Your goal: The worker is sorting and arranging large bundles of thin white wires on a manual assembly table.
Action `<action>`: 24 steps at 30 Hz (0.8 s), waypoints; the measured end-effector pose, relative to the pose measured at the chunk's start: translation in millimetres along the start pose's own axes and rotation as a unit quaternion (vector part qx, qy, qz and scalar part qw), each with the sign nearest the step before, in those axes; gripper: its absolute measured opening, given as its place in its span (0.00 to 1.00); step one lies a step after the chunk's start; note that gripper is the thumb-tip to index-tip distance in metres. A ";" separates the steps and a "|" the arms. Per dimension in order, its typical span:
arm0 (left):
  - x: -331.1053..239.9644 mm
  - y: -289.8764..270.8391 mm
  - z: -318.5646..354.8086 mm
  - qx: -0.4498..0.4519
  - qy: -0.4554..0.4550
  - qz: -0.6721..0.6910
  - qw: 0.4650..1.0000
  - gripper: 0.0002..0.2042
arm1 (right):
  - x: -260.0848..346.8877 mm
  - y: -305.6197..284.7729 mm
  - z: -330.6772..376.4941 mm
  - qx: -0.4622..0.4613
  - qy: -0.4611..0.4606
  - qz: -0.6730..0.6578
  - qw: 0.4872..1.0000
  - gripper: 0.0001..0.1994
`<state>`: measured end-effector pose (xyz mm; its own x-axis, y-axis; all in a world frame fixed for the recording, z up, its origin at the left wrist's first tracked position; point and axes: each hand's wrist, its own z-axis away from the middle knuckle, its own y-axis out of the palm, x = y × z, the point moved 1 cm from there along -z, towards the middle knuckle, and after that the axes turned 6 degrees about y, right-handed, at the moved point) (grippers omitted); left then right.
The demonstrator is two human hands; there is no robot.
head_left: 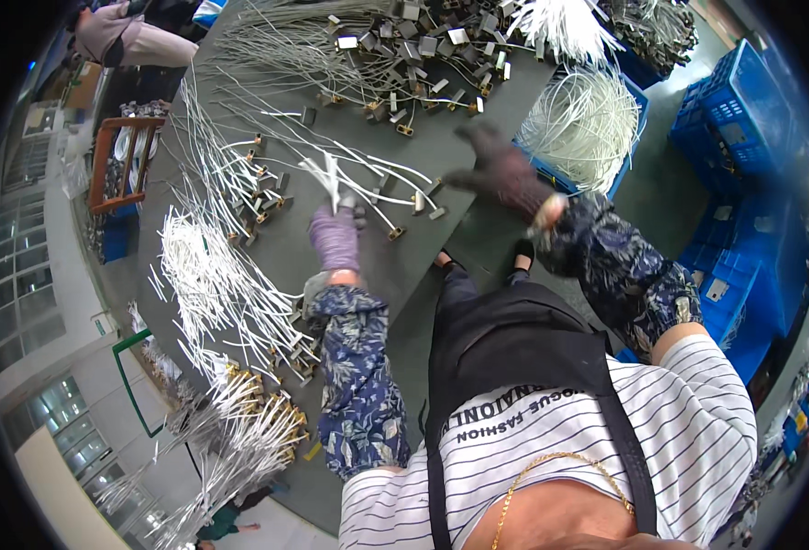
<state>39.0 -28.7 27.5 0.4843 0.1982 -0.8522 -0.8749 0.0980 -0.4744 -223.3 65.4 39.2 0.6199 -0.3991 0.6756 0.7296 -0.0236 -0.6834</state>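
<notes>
My left hand, in a purple glove, is closed around a few short white tubes that stick up past its fingers. Just ahead of it, several wires in white sleeves lie on the grey table, with small dark blocks and brass-coloured ends. My right hand, in a dark maroon glove, hovers by the table's right edge, smeared a little by motion. Its thumb and fingers are apart, and nothing shows between them. Nearest to it is a blue crate heaped with white tubes.
Thin wires with dark blocks pile up at the table's far side. White-sleeved bundles cover its left side, with brass-ended ones nearer me. Blue crates stand at right. Another person's gloved hand shows at far left.
</notes>
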 end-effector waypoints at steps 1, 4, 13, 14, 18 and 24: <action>0.8 -7.0 -5.2 0.071 -0.034 0.089 0.993 0.12 | -2.9 -5.2 -19.0 -0.055 -0.003 0.028 0.998 0.35; -3.4 16.8 9.9 0.161 -0.120 0.292 0.935 0.11 | -37.2 -18.2 -72.9 -0.113 -0.003 0.140 0.984 0.28; -42.5 137.2 95.4 0.154 -0.134 0.597 0.776 0.10 | -84.8 -10.3 119.6 0.198 -0.028 -0.314 0.928 0.08; -36.6 145.0 94.8 0.148 -0.170 0.568 0.792 0.11 | -107.6 -13.0 146.1 0.220 0.015 -0.285 0.933 0.07; -16.2 153.8 77.6 0.108 -0.164 0.539 0.819 0.11 | -219.4 -19.2 239.3 0.247 0.283 -0.103 0.921 0.13; -71.8 98.7 42.1 0.026 -0.029 0.492 0.870 0.10 | -265.1 -45.3 309.9 0.224 0.395 -0.125 0.882 0.16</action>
<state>-82.6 7.9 51.1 -0.4985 0.2592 -0.8272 -0.8659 -0.1036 0.4893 -331.2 456.3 -23.2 0.1574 -0.9514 0.2648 0.9658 0.0924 -0.2421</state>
